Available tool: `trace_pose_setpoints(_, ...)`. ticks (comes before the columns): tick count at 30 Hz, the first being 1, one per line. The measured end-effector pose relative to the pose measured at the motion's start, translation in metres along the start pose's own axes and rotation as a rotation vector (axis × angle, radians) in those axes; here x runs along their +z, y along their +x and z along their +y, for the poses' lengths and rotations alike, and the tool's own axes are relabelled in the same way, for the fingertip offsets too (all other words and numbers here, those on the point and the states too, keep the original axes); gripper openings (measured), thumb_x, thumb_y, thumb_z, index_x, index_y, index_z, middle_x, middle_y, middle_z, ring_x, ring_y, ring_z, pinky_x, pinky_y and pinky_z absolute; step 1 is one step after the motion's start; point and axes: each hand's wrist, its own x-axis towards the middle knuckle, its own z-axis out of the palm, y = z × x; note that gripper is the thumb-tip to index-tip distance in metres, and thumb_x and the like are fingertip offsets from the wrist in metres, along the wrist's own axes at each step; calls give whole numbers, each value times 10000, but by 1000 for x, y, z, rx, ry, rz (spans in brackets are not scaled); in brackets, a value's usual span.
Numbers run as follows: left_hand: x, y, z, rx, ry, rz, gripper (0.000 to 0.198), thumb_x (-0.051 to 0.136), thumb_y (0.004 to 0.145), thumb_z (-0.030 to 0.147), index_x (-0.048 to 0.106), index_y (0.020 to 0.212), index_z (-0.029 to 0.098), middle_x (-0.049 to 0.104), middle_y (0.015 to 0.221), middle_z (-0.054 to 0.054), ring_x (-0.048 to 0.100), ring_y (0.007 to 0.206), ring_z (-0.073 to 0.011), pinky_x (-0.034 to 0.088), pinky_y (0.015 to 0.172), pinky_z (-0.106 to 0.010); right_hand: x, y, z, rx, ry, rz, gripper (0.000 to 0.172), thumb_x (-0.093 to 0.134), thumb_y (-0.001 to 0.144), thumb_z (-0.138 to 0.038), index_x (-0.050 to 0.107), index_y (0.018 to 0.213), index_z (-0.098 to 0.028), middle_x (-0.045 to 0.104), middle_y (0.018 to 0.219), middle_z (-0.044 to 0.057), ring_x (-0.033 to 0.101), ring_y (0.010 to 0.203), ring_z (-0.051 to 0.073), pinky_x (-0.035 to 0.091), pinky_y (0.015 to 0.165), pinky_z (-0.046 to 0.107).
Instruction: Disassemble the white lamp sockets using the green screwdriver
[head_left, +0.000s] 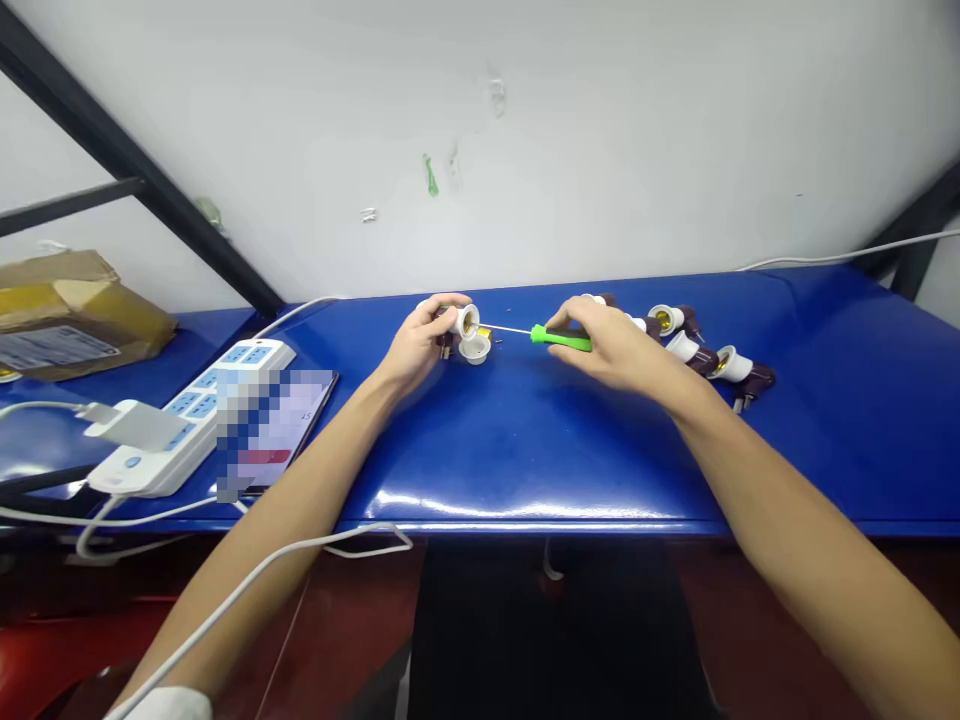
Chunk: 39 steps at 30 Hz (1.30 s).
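My left hand point(421, 341) grips a lamp socket point(468, 320) on its side, the white open end facing right. In my right hand point(604, 345) is a screwdriver point(561, 338) with a green and black handle. Its thin shaft points left, and the tip is at or inside the socket's mouth; I cannot tell which. Just below the held socket sits a loose white ring-shaped part point(475, 349), with a brass-coloured piece beside it. Past my right hand lie several lamp sockets point(739, 368) with white collars and dark brown plug bodies, some partly hidden by the hand.
A white power strip point(196, 415) with a plugged-in charger point(142, 425) lies at the left, next to a phone point(281, 425). Behind them is an opened cardboard box point(79, 315). A white cable point(277, 560) crosses over my left forearm. The blue table point(540, 450) meets a white wall.
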Motion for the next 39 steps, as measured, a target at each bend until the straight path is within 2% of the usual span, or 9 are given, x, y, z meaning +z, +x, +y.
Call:
trace_pose_setpoints(3,0,-1,4,-13,-21,30,293,903,730,312,779,964,184,712,854,-34,572,691,-125,459,587,-229,0,-2,-8,-49,-53,88,230,592,1045,-310,724,1180,-179,752,1224,149,688,1112,318,519,962,431)
trace_pose_setpoints(6,1,-1,6,-25,-42,47,288,899,718,298,787,951,171,719,871,-41,574,704,-123,453,587,-221,-1,-3,-17,-15,-111,8,360,407,1126,-299,746,1109,-180,774,1114,143,693,1040,316,512,934,445)
trace_pose_setpoints(12,-2,0,6,-36,-33,53,317,910,700,317,788,956,175,724,877,-38,583,711,-127,449,582,-221,1,-5,-18,-22,-74,-28,248,592,1044,-249,697,1251,-162,734,1260,160,673,1160,325,531,980,439)
trace_pose_setpoints(17,-4,1,6,-26,-20,40,318,906,711,332,777,965,190,740,899,-41,607,724,-143,463,600,-242,2,-6,-17,7,-89,-135,334,390,1134,-287,699,1122,-162,741,1117,164,689,1049,325,528,926,454)
trace_pose_setpoints(20,-4,0,6,-20,3,29,312,892,732,343,772,977,191,738,900,-44,607,714,-146,462,597,-253,1,-7,-18,-4,-51,-72,192,532,1063,-229,670,1193,-201,726,1220,136,694,1010,300,537,868,420)
trace_pose_setpoints(22,-4,0,6,-11,18,24,314,887,742,351,769,985,193,736,897,-45,610,715,-148,467,603,-256,1,-7,-17,-33,-52,-33,239,597,1026,-221,653,1258,-208,710,1280,136,692,1055,311,542,886,420)
trace_pose_setpoints(27,-3,-1,5,-13,31,32,344,913,718,367,765,979,197,742,908,-47,613,726,-150,474,613,-255,3,-6,-15,4,-52,-91,302,418,1122,-270,701,1173,-176,741,1174,175,695,1094,343,520,961,466)
trace_pose_setpoints(32,-3,-1,4,-12,45,10,350,904,732,377,765,990,187,734,907,-44,603,724,-146,473,626,-262,0,-7,-17,-11,-64,-49,210,597,1023,-195,669,1220,-204,721,1235,129,695,1049,314,528,853,407)
trace_pose_setpoints(39,-3,-1,4,-18,43,20,348,903,724,373,764,989,195,729,904,-42,596,723,-147,465,613,-257,0,-6,-20,10,-68,-87,252,451,1104,-223,687,1179,-174,737,1216,162,698,1109,330,524,946,442)
